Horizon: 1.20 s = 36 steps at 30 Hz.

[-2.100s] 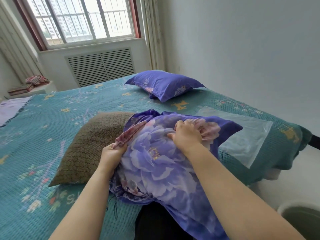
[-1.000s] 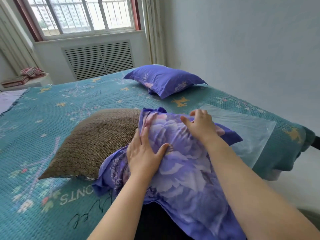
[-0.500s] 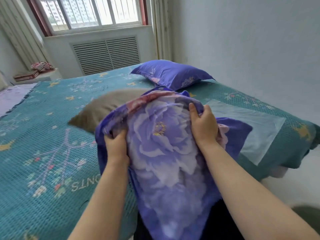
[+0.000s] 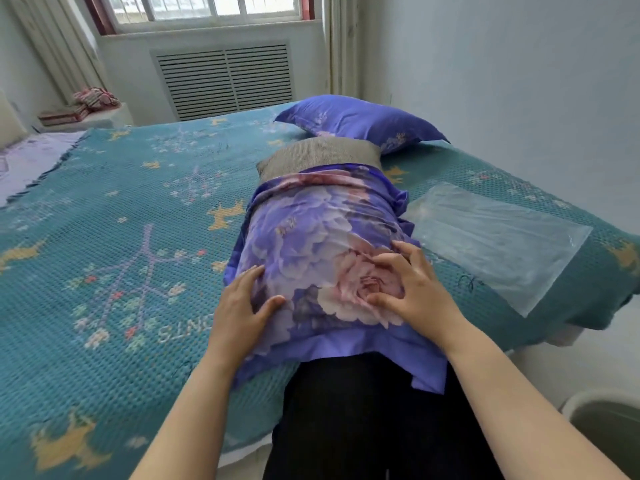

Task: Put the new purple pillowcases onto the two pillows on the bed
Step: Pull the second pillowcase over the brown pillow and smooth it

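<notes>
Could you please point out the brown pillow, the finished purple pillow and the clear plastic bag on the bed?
brown pillow [image 4: 318, 155]: head view, on its bare end beyond the pillowcase.
finished purple pillow [image 4: 360, 121]: head view, middle of its top face.
clear plastic bag [image 4: 495, 237]: head view, centre of the flat bag.

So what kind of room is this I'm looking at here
Most likely a home bedroom. A bed with a teal patterned cover fills the view, a pillow in a purple case lies near the wall, and a curtained window sits above a slatted radiator cover.

Purple floral pillowcase [image 4: 322, 244], brown dotted pillow [image 4: 317, 155], teal starred bedspread [image 4: 114, 220].
</notes>
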Tool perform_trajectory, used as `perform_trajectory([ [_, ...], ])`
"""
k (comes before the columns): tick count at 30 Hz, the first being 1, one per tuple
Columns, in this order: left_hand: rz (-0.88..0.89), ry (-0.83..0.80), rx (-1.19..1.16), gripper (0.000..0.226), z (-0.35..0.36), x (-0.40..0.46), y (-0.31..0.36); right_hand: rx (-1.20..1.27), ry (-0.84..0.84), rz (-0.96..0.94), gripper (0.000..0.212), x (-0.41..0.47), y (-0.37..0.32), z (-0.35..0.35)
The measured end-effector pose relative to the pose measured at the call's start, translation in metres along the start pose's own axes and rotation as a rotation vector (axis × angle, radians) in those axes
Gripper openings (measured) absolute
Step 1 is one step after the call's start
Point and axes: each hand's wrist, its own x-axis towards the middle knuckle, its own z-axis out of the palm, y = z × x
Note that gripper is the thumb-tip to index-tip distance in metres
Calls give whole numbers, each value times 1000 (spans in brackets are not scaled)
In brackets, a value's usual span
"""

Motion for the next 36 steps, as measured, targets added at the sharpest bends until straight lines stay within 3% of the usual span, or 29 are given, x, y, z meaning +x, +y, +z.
perform_trajectory([
  [3,-77,1,-6,19,-8,-1,-13,-108,234,-50,28,-7,-2,5],
  [4,-84,0,-13,14,-10,1,-13,-124,293,-68,24,-8,-4,5],
  [9,-139,28,-166,26,-22,14,-5,-88,397,17,17,-4,-25,-4],
  [13,-133,61,-157,8,-25,20,8,-134,358,66,15,7,-31,-8],
  [15,-101,56,-133,5,-25,27,15,-11,315,105,16,19,-32,-8],
  [20,-45,-33,-173,17,-32,59,18,552,29,140,21,51,-19,-18],
  [22,-34,-81,-248,19,-31,68,17,690,21,163,20,57,-4,-23],
  [27,-45,-155,-133,16,-4,78,4,393,-5,144,23,59,22,-13],
  [31,-64,-179,-128,41,-2,72,-10,307,-123,95,25,55,23,-10],
  [34,-21,-254,-241,52,-8,74,-2,362,-38,95,21,56,26,-11],
  [36,-62,-277,-305,52,-11,79,4,441,48,140,30,57,27,-8],
])
